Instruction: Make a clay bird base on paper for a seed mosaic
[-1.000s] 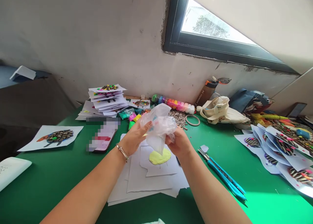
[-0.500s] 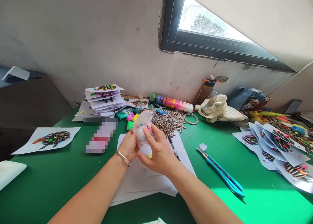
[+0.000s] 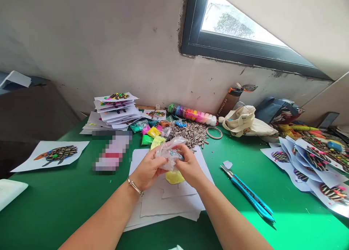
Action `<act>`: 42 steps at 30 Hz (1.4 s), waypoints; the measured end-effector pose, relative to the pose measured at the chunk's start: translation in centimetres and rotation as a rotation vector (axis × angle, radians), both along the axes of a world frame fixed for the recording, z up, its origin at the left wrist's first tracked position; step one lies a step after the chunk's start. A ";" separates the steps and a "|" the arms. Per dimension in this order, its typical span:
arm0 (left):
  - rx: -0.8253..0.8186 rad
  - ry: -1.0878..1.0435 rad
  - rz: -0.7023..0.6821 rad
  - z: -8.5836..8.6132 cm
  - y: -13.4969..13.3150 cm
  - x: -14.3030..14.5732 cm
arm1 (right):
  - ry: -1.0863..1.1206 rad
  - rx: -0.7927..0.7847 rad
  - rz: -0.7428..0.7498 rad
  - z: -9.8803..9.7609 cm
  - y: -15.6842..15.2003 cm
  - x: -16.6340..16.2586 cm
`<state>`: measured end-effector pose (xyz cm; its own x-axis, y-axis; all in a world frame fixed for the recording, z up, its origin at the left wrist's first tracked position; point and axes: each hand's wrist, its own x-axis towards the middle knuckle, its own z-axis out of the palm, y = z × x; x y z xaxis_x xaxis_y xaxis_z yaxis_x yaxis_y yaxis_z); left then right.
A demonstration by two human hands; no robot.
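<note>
Between my two hands is a crumpled clear plastic bag [image 3: 170,152] with faint printing on it. My left hand [image 3: 148,166], with a bracelet at the wrist, pinches its left side. The fingers of my right hand [image 3: 191,166] close on its right side; what the bag contains is hard to make out. Beneath the hands lies a stack of white paper [image 3: 163,208]. A yellow clay shape [image 3: 175,177] on the top sheet shows below the bag, partly covered by it. Striped sunflower seeds [image 3: 191,132] are heaped just beyond.
Small bags of coloured clay [image 3: 153,132] lie behind my left hand. A blue utility knife [image 3: 248,193] rests at right. Seed pictures are stacked left [image 3: 117,113] and right [image 3: 313,162]. A bottle [image 3: 229,101] and a cloth bag [image 3: 242,121] stand by the wall.
Both hands have lowered toward the paper with the plastic bag, and the right fingers have curled in on it. More of the yellow clay shape now shows.
</note>
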<state>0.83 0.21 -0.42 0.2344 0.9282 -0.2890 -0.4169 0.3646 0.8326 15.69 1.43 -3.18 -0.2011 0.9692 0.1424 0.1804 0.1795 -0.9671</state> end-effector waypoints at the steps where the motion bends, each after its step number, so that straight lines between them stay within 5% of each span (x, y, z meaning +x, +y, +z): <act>1: 0.009 0.040 0.016 -0.1 0.0 0.1 | -0.043 0.022 -0.078 0.1 0.0 0.1; 4: 0.008 0.160 0.022 -0.5 0.1 0.1 | -0.210 0.187 -0.218 0.4 0.2 0.7; 8: 0.007 0.226 -0.014 -0.8 0.0 0.1 | -0.266 0.261 -0.035 0.5 0.3 1.3; 14: 0.079 -0.097 -0.073 -0.8 -0.7 0.5 | -0.541 0.412 -0.276 0.8 -0.2 -0.5; 19: 0.048 -0.167 0.050 -0.7 -0.5 0.1 | -0.619 0.633 -0.025 0.7 -3.1 -2.9; 25: -0.039 -0.390 0.066 0.3 -0.6 -0.6 | -0.614 0.552 0.155 1.3 -4.8 -3.6; 31: -0.055 -0.586 -0.115 0.7 -1.7 0.0 | -0.545 0.416 -0.034 1.3 -3.3 -4.0; 35: -0.038 -0.606 -0.238 0.7 -2.2 0.1 | -0.367 0.501 -0.164 1.3 -2.3 -4.0; 38: 0.000 -0.549 -0.264 0.6 -2.4 0.3 | -0.249 0.514 -0.216 1.2 -1.0 -3.1; 42: -0.055 -0.409 -0.179 0.5 -2.2 0.6 | -0.228 0.330 -0.320 1.2 -0.3 -2.0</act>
<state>1.42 -1.94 0.10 0.4956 0.8482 -0.1871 -0.6341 0.5005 0.5894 13.69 1.12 -1.95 0.0370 0.8980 0.4384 0.4762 0.3698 -0.7978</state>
